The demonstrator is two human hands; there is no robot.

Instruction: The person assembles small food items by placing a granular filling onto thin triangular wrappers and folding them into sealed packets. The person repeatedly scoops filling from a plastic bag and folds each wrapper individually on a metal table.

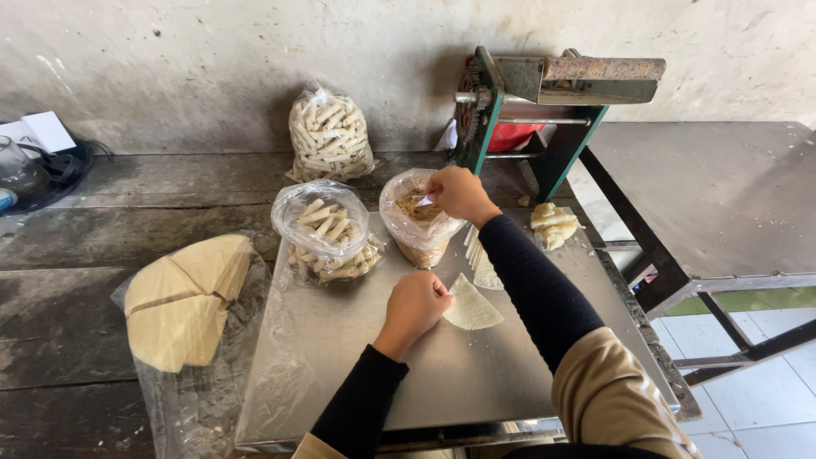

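Resting on the steel sheet (357, 357) that covers the counter (102, 255), our left hand (414, 304) is curled nearly closed, its fingertips pinching the edge of a pale triangular wrapper (473, 308) that lies flat just beside it. Our right hand (457, 193) reaches into the open bag of brown filling (416, 223), fingers bunched around a small white utensil; we cannot tell how tightly. More wrappers (483, 263) are stacked between the two hands. A bag of rolled sticks (327, 231) stands just left of the filling, a fuller one (329, 136) sits by the wall, and folded sheets (183, 299) lie on plastic at far left.
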